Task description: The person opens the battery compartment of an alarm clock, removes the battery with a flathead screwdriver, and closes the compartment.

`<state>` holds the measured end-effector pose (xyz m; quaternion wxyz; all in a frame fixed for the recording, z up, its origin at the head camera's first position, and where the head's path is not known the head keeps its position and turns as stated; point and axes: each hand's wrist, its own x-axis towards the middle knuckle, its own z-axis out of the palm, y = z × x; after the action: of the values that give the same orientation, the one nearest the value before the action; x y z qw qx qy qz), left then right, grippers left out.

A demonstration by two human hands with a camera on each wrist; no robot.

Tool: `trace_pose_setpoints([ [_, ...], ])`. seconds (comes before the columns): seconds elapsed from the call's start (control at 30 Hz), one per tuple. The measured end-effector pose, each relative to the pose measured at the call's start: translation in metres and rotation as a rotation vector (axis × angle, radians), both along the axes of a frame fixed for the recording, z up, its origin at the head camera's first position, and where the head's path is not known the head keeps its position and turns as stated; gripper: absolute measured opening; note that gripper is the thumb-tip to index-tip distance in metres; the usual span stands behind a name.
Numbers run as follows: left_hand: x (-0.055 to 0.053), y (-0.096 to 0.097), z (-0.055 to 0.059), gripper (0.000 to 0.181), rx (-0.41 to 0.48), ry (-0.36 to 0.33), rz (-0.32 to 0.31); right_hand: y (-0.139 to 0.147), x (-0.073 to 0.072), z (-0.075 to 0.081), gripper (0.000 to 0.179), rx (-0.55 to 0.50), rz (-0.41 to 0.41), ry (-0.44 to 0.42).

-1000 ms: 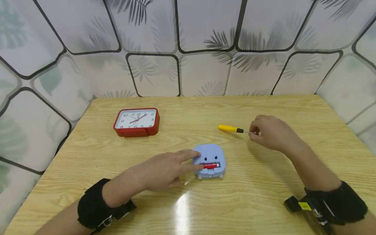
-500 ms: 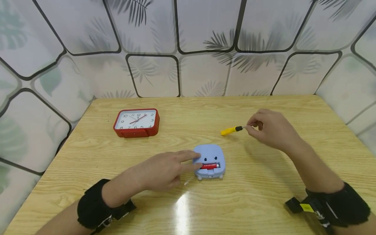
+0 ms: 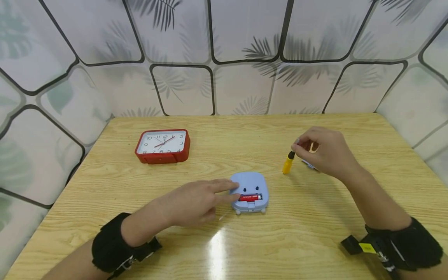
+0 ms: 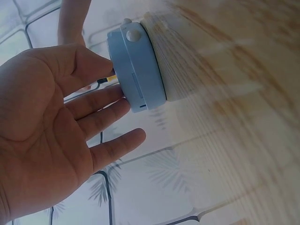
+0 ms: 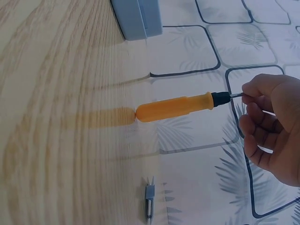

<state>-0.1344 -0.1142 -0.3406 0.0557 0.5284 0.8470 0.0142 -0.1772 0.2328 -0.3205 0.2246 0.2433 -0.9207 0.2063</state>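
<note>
A leaf-printed backdrop [image 3: 245,31] is rising behind the pale wood table [image 3: 297,241]. The left hand [image 3: 201,202] is reaching in with loosely straightened fingers, grasping nothing, two fingertips resting on the left part of a light-blue device. The right hand [image 3: 323,151] is pinching a screwdriver by its metal shaft, the tip hiding in the grip. Black straps are circling both wrists; the right strap [image 3: 402,245] is carrying a yellow tag with writing too small to read.

Farther back on the left, a red clock [image 3: 162,157] is lying face up, its dial showing readable numerals such as 10, 11, 12, 2, 3 and 9.

The light-blue device [image 3: 249,179] is lying between the hands, its battery slot exposed. Just beyond it on the right, the screwdriver [image 3: 287,164] is hanging yellow handle down, the butt meeting the tabletop. Inside the slot a red battery [image 3: 249,198] is sitting, bearing pale lettering too small to make out. A small blue piece [image 5: 150,191] with metal parts is lying near the right hand.
</note>
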Motion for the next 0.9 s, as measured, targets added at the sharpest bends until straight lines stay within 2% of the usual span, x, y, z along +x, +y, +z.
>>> trace_pose_setpoints([
  [0.17,0.0005,0.0001,0.001,0.061,-0.006,-0.009,0.008,0.0001,0.0008,0.0001,0.005,0.007,0.008,-0.032],
  [0.4,0.0005,0.0005,0.0019,0.061,-0.015,-0.02,0.02,0.0013,-0.0016,-0.005,0.005,0.064,0.017,-0.198],
  [0.73,0.0005,0.0007,0.0016,0.06,-0.006,-0.016,0.013,0.0027,-0.0018,-0.0013,0.013,0.075,0.006,-0.334],
  [0.9,0.0004,0.0002,0.0015,0.059,-0.004,-0.017,0.011,0.0018,-0.0028,-0.002,0.014,0.085,-0.003,-0.373],
])
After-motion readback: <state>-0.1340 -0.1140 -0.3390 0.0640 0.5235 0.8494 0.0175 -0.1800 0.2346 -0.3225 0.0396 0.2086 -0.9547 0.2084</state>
